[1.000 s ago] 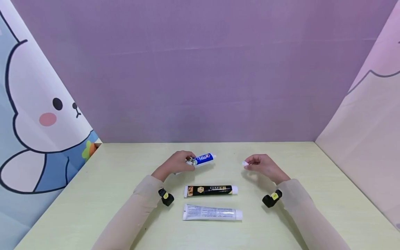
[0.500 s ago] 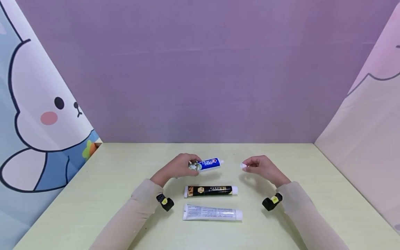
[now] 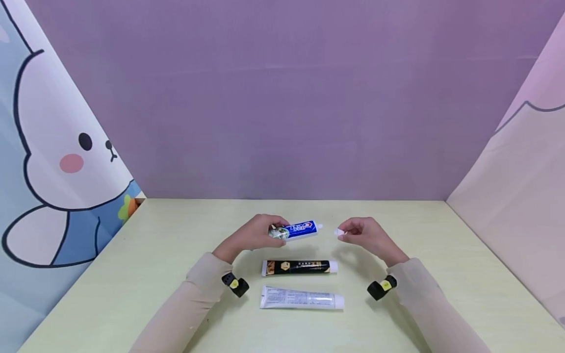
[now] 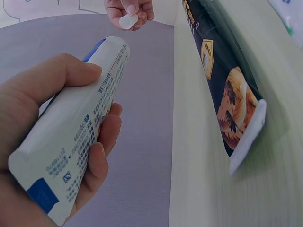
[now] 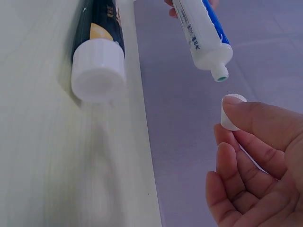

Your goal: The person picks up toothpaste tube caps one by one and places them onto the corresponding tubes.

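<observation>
My left hand (image 3: 257, 236) grips a blue and white toothpaste tube (image 3: 302, 229) above the table, its bare nozzle pointing right. In the left wrist view, thumb and fingers wrap round the white printed side of that tube (image 4: 75, 123). Between thumb and fingertip, my right hand (image 3: 369, 236) pinches a small white cap (image 3: 339, 232). A short gap separates the cap (image 5: 232, 113) from the open nozzle (image 5: 219, 73) in the right wrist view. Green paste shows inside the nozzle.
A black toothpaste tube (image 3: 300, 267) with its white cap on lies on the pale table (image 3: 145, 274) below the hands. Nearer the front lies a white toothpaste tube (image 3: 300, 298), also capped. A purple backdrop (image 3: 291, 108) rises behind the table.
My left hand has moved right with the toothpaste tube. The right hand has shifted slightly left with the cap, so the gap between cap and nozzle has narrowed.
</observation>
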Demonstrator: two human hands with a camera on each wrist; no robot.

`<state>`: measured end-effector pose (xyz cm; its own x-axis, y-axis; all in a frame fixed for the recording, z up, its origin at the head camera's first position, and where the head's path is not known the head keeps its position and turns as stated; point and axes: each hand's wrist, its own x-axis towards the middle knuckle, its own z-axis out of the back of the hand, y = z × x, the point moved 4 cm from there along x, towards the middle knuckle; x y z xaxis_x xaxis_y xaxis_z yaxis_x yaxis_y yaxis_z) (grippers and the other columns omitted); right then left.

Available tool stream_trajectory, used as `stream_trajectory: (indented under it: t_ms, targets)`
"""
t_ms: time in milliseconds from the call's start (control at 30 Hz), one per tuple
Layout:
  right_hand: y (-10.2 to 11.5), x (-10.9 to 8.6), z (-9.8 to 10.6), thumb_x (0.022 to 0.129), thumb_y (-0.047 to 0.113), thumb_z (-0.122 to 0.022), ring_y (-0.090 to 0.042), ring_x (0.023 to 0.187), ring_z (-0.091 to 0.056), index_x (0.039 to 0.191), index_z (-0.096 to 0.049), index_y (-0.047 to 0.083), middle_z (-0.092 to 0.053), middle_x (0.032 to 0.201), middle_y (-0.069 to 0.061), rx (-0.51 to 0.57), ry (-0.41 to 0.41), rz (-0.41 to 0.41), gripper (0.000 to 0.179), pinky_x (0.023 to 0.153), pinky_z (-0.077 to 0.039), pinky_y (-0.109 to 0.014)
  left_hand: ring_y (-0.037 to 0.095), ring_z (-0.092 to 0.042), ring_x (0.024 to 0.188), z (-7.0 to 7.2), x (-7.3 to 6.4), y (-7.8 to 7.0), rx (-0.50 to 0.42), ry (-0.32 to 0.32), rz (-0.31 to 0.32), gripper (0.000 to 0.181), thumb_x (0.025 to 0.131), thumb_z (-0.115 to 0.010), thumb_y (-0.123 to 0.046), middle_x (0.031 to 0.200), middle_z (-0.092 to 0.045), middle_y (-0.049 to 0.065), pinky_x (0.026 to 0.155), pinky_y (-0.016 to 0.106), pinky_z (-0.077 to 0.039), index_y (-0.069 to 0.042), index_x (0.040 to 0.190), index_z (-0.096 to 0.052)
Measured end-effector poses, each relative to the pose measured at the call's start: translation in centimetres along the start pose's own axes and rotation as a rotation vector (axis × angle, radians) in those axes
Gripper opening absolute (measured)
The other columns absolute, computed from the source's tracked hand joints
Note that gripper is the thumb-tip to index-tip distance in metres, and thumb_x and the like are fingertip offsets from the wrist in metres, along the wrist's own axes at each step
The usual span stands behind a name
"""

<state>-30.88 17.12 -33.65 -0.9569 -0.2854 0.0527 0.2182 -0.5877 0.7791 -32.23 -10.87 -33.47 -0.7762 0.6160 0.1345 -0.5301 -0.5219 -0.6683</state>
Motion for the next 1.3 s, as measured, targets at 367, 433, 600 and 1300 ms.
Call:
stream_trajectory:
  t_ms: [367,433,600,1300]
  targets:
    - [0.6,-0.3,-0.6,0.082,0.016,-0.073,-0.017,0.074,-0.055,0.097,-0.064,0.004,-0.062,0.082,-0.004,0.025,-0.021,0.020,0.021,0.066,-0.047,-0.025,0.010,-0.056,0.084,-0.2,0.0,-0.6,-0.038,0.036,-0.045,0.040,0.081,-0.072,-0.016,0.101,-0.065,-0.001,0.073,0.027,-0.048,-0.008,0.119,-0.062]
    - [0.8,-0.4,-0.7,0.082,0.015,-0.073,-0.017,0.074,-0.055,0.097,-0.064,0.004,-0.062,0.081,-0.004,0.024,-0.027,0.028,0.021,0.065,-0.047,-0.025,0.010,-0.057,0.085,-0.3,0.0,-0.8,-0.040,0.042,-0.048,0.041,0.081,-0.073,-0.016,0.102,-0.065,0.000,0.074,0.027,-0.048,-0.008,0.120,-0.062]
    - [1.1,-0.5,-0.9,0.081,0.014,-0.074,-0.018,0.073,-0.054,0.097,-0.064,0.003,-0.061,0.080,-0.005,0.023,-0.039,0.046,0.021,0.063,-0.046,-0.024,0.011,-0.057,0.086,-0.4,0.0,-1.2,-0.050,0.056,-0.047,0.040,0.081,-0.073,-0.017,0.105,-0.064,0.000,0.076,0.026,-0.048,-0.009,0.119,-0.063]
    - [0.9,-0.4,-1.3,0.081,0.010,-0.073,-0.019,0.077,-0.054,0.097,-0.065,0.003,-0.061,0.084,-0.005,0.016,-0.043,0.068,0.020,0.069,-0.047,-0.025,0.009,-0.057,0.088,-1.1,0.2,-1.4,-0.058,0.082,-0.068,0.040,0.081,-0.073,-0.016,0.108,-0.065,0.001,0.079,0.027,-0.048,-0.008,0.119,-0.063]
